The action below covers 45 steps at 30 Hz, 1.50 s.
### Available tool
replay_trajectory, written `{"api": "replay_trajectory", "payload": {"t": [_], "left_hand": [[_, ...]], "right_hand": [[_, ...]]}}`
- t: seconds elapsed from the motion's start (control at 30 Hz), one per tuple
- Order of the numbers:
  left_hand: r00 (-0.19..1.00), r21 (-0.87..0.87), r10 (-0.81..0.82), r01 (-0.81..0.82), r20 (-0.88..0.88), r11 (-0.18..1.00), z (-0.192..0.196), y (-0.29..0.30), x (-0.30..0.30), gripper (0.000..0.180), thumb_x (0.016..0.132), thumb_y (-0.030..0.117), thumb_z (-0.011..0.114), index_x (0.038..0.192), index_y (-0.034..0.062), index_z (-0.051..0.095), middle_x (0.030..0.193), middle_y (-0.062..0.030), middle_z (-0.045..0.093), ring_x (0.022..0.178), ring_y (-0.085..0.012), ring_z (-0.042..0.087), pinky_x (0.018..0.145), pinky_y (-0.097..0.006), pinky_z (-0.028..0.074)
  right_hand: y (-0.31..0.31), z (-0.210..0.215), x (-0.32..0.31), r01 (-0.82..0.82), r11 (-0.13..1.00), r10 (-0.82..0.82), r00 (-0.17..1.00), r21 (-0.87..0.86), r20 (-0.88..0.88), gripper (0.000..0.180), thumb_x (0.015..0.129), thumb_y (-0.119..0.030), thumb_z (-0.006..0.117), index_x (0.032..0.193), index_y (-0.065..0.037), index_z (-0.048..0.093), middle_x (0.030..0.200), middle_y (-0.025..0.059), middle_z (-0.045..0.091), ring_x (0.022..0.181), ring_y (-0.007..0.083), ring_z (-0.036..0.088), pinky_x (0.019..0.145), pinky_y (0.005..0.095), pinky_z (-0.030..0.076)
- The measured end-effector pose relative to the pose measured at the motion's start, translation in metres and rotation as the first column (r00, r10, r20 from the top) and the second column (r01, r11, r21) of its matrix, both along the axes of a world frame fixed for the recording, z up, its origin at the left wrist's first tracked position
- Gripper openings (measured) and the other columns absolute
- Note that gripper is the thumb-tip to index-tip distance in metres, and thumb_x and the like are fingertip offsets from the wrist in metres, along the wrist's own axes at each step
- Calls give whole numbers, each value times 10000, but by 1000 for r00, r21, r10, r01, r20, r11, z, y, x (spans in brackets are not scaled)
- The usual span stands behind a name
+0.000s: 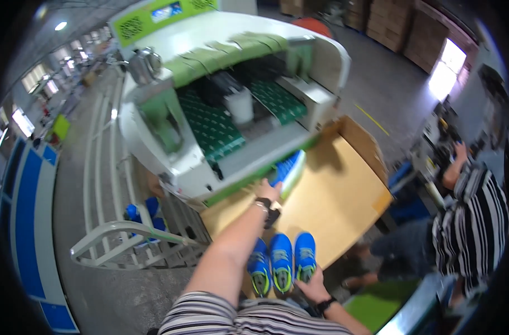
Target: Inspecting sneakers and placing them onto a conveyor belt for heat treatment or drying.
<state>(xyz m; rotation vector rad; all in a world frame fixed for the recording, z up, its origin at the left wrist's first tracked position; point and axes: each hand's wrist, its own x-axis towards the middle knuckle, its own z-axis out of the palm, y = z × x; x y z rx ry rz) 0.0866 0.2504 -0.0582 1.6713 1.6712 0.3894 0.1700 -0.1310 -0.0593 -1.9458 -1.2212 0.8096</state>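
Striped sleeve (198,312) nearest. R hand (316,286) clamped on heel of near R shoe (305,252). L hand (269,190) at far shoe (291,171), can't tell grip. Prob. light, soft upper; hold heel.

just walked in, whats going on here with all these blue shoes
A person is handling them at a white machine with a green belt. The left grip is at the near end of a blue shoe by the machine's front edge, over a cardboard sheet. The right grip is at the heel of the rightmost shoe in a row of three. A co-worker is off to the right.
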Motion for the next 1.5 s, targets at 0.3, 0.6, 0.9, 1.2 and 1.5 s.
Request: {"api": "replay_trajectory", "payload": {"t": [0.3,0.6,0.9,1.2,1.5], "left_hand": [[982,132,-96,118,-162,984,11,-10,56,921,651,439,842,1411,172,396,1288,-172,500,1207,-358,507,1000,-497,424],[845,-83,-398,453,357,888,5,3,68,811,739,297,803,1419,62,430,1248,-200,615,1152,-302,606,1000,-389,465],[438,-291,235,63,868,955,137,-58,-85,635,916,170,693,1427,2,356,1264,-101,573,1098,-183,586,979,-339,466],[927,433,152,-299,342,850,188,65,-71,901,890,183,653,1500,-99,53,1536,-348,158,1451,-417,197,1180,-412,194],[966,544,-172,40,195,838,127,-31,-109,752,920,152,613,1522,-12,193,1580,-262,131,1465,-390,178,1183,-420,195]], "right_hand": [[-5,-8,13,-32,961,10,997,-276,-83,1084,696,-333,832,1441,56,148,1354,276,335,1287,408,344,1091,457,313],[7,14,27,19,991,-54,961,-132,-271,941,741,-259,813,1422,50,242,1291,234,458,1201,312,482,1026,408,405],[148,118,80,187,965,-42,800,183,-598,571,924,-112,638,1429,10,399,1300,76,553,1180,168,531,1031,319,415],[470,204,70,-69,895,-94,936,441,338,747,866,-84,600,1526,-141,255,1409,305,443,1187,419,551,1025,475,433],[381,90,71,-227,959,283,765,-169,578,731,899,-396,617,1524,-188,299,1599,163,197,1462,387,207,1142,639,166]]}}
